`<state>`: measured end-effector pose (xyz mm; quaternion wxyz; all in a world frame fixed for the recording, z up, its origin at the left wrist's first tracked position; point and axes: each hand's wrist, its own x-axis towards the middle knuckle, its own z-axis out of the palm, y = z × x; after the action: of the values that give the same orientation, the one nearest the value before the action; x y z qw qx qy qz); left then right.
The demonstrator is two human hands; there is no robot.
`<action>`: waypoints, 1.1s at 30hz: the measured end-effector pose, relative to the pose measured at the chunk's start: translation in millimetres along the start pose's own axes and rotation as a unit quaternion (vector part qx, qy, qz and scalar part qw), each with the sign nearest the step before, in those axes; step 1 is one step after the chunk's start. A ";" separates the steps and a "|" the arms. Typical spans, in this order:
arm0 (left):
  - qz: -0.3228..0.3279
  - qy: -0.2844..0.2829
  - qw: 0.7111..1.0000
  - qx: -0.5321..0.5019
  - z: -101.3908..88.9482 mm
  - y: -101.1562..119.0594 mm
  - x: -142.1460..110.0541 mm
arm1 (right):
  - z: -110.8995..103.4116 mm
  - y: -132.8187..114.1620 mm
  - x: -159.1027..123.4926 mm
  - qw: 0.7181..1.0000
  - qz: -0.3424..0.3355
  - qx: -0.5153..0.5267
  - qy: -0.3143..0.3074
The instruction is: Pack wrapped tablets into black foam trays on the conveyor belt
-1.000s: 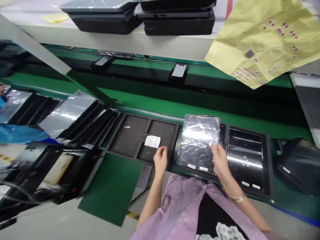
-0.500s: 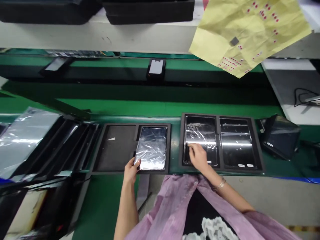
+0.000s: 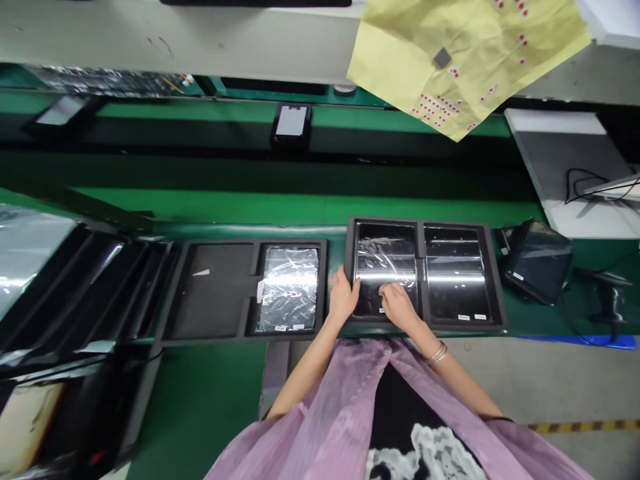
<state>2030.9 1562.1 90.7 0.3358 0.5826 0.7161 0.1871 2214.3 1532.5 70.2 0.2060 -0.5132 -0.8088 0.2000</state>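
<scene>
My left hand [image 3: 343, 298] is at the left rim of the right-hand dark tray [image 3: 495, 293], fingers stretched along the rim and thumb apart beside the glossy panel. Over the lower part of that film-covered panel [image 3: 384, 250], my right hand [image 3: 400, 308] is closed, fingertips pinched together; whether film is between them I cannot make out. A second glossy black panel [image 3: 454, 260] with small white labels fills the tray's right compartment. On the left, another dark tray [image 3: 210, 293] holds a panel in wrinkled clear film [image 3: 290, 287] in its right compartment; a small white scrap lies in its left one.
Several dark panels [image 3: 125, 287] lean in a row at the left. A dark screen-like device [image 3: 543, 263] stands at the right. Behind the bench runs a green line with a small black device [image 3: 291, 125]. A yellow sheet [image 3: 465, 67] hangs from the shelf above.
My left hand has left the film-covered panel in the left tray and moved right to the right tray's rim. My right hand remains over the right tray's left panel. The view has shifted slightly.
</scene>
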 end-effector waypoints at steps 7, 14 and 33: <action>-0.058 -0.045 0.995 0.064 1.4 12.7 -3.8 | 1.5 5.4 2.7 0.999 -0.002 -0.054 -0.009; -0.062 -0.038 0.996 0.045 1.9 12.8 -2.7 | -25.3 17.2 2.8 0.986 -0.093 -0.117 -0.069; -0.053 -0.020 0.998 0.027 4.8 8.3 1.7 | -51.7 -31.3 56.3 0.878 -0.257 -0.241 -0.324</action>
<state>2040.0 1565.3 92.3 0.3432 0.5562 0.7442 0.1380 2196.8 1577.4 137.3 -0.1528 -0.2275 -0.9571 0.0940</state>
